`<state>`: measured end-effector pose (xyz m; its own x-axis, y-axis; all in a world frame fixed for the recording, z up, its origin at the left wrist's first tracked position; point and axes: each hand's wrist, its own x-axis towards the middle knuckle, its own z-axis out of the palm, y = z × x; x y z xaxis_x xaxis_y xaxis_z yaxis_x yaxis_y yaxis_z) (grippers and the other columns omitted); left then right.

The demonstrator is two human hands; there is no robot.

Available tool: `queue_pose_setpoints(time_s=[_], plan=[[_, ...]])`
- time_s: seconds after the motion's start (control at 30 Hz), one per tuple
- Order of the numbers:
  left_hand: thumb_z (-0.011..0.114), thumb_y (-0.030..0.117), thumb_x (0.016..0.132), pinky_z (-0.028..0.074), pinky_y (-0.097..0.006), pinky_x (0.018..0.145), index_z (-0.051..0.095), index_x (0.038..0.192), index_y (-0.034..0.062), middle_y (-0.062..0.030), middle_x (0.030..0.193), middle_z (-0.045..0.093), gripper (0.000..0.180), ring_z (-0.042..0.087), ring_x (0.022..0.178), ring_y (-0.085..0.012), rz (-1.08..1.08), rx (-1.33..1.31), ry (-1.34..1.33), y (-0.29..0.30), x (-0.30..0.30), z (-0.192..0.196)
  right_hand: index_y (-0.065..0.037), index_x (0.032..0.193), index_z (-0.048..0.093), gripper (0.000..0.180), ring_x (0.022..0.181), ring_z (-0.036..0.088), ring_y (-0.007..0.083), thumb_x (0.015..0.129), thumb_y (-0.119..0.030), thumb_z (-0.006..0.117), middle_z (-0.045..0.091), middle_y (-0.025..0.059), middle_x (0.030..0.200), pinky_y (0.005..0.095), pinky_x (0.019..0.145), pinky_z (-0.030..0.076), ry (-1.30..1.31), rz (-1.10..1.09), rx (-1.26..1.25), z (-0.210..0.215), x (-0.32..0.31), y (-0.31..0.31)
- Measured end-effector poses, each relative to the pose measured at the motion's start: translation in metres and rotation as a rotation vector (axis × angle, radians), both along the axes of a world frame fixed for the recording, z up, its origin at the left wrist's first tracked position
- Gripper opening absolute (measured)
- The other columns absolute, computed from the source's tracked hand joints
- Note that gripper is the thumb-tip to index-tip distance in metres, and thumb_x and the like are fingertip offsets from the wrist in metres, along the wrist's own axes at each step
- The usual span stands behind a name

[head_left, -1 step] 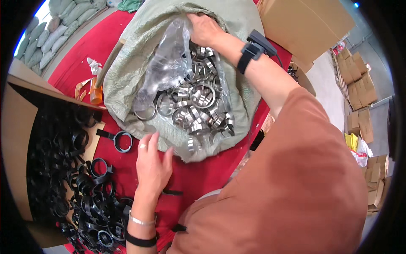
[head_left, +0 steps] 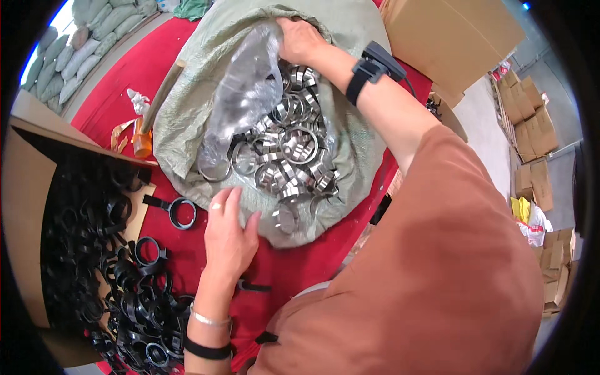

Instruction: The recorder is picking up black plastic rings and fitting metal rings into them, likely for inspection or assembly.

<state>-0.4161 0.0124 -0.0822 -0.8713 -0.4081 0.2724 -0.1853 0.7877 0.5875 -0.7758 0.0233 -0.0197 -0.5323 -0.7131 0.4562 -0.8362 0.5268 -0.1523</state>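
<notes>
Right grip (head_left: 301, 44) seemingly clenched on the clear plastic liner (head_left: 247, 84), inside the woven sack's (head_left: 357, 147) far rim; left grip (head_left: 229, 242) empty, fingers parted.
The liner should handle as light, limp and slippery, best taken by a bunched edge; its long axis slopes from the right grip toward the near left. The metal rings (head_left: 291, 189) look stiff, smooth and weighty together, best lifted by their rims; they lie at mixed angles in the sack, whose mouth faces upward on the red surface (head_left: 294, 269).
</notes>
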Motion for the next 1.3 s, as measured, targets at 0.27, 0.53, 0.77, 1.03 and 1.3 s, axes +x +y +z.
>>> queue_pose_setpoints(time_s=[0.27, 0.53, 0.77, 1.03, 1.3], plan=[[0.071, 0.023, 0.072, 0.026, -0.049, 0.102, 0.031, 0.139, 0.0159, -0.0186, 0.140, 0.028, 0.078, 0.030, 0.125, -0.0390, -0.038, -0.438, -0.027, -0.070, -0.127, 0.001, 0.004, 0.107, 0.061, 0.067, 0.105, 0.055, 0.0398, 0.082, -0.056, 0.041, 0.057, 0.0274, 0.109, 0.0422, 0.090, 0.044, -0.224, -0.158, 0.069, 0.012, -0.048, -0.044], [0.068, 0.033, 0.076, 0.029, -0.051, 0.099, 0.034, 0.137, 0.0165, -0.0143, 0.141, 0.029, 0.071, 0.033, 0.125, -0.0347, 0.251, -0.556, 0.031, -0.202, -0.175, 0.008, -0.005, 0.082, 0.064, 0.028, 0.049, 0.056, 0.0117, 0.082, -0.032, 0.063, 0.059, 0.0036, 0.064, 0.0302, 0.039, 0.045, -1.035, -0.115, -0.307, 0.004, -0.098, -0.026], [0.068, 0.024, 0.077, 0.045, -0.034, 0.082, 0.067, 0.099, 0.0094, -0.0113, 0.102, 0.062, 0.027, 0.057, 0.098, -0.0248, 0.226, 0.082, 0.101, -0.250, -0.213, -0.004, 0.000, 0.086, 0.064, 0.020, 0.032, 0.037, -0.0016, 0.080, -0.019, 0.067, 0.063, 0.0035, 0.064, 0.0137, 0.026, 0.023, -1.458, -0.010, -0.347, 0.017, -0.200, 0.012], [0.072, 0.020, 0.066, 0.033, -0.052, 0.094, 0.052, 0.121, 0.0208, -0.0101, 0.121, 0.049, 0.059, 0.048, 0.112, -0.0285, 0.417, -0.202, -0.200, -0.243, -0.224, -0.012, -0.002, 0.098, 0.066, 0.047, 0.084, 0.063, 0.0236, 0.065, -0.034, 0.076, 0.066, 0.0156, 0.093, 0.0363, 0.075, 0.050, -0.036, -0.428, 0.377, 0.002, -0.149, -0.048], [0.079, 0.039, 0.056, 0.042, -0.049, 0.092, 0.054, 0.115, 0.0110, -0.0191, 0.118, 0.052, 0.070, 0.049, 0.111, -0.0389, 0.156, 0.192, 0.008, -0.239, -0.205, 0.013, -0.008, 0.116, 0.056, 0.033, 0.088, 0.057, 0.0209, 0.092, -0.030, 0.049, 0.059, 0.0100, 0.102, 0.0311, 0.081, 0.046, -1.369, 0.295, -0.452, 0.109, -0.345, 0.155]])
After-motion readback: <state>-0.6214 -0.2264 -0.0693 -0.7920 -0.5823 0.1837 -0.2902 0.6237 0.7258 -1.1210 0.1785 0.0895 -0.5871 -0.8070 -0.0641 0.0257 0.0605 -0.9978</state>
